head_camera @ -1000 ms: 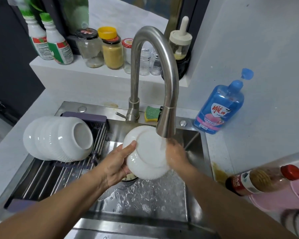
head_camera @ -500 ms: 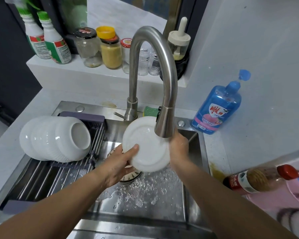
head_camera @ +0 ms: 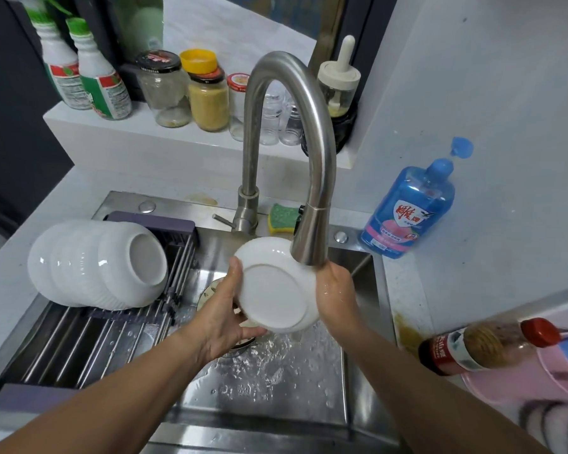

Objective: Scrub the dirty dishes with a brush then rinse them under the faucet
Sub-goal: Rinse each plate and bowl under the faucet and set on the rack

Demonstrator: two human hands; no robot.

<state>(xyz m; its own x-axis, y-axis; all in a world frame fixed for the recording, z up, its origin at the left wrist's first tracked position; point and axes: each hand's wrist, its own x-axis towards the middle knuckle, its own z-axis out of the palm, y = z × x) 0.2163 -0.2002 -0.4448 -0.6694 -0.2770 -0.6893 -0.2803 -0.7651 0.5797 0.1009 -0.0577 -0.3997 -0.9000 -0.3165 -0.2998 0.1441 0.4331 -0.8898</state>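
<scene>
I hold a small white plate [head_camera: 276, 290] on edge under the steel faucet [head_camera: 312, 178], its underside and foot ring facing me. My left hand [head_camera: 223, 309] grips the plate's left and lower rim. My right hand [head_camera: 335, 293], wet, clasps the right rim, just below the spout. Water runs off the plate and splashes in the steel sink [head_camera: 276, 385]. Another dish [head_camera: 210, 290] lies in the sink, mostly hidden behind my left hand. No brush shows in view.
Several white bowls [head_camera: 95, 263] lie nested on their sides on a roll-up drying rack [head_camera: 79, 339] over the sink's left half. A green-yellow sponge [head_camera: 281, 217] sits behind the faucet. Blue soap bottle [head_camera: 410, 211] stands right; a sauce bottle [head_camera: 486, 342] lies on a pink bowl. Jars line the ledge.
The plate has turned in my hands from face-on to underside toward me. My left hand slid lower on the rim; the right stays at the right edge under the stream.
</scene>
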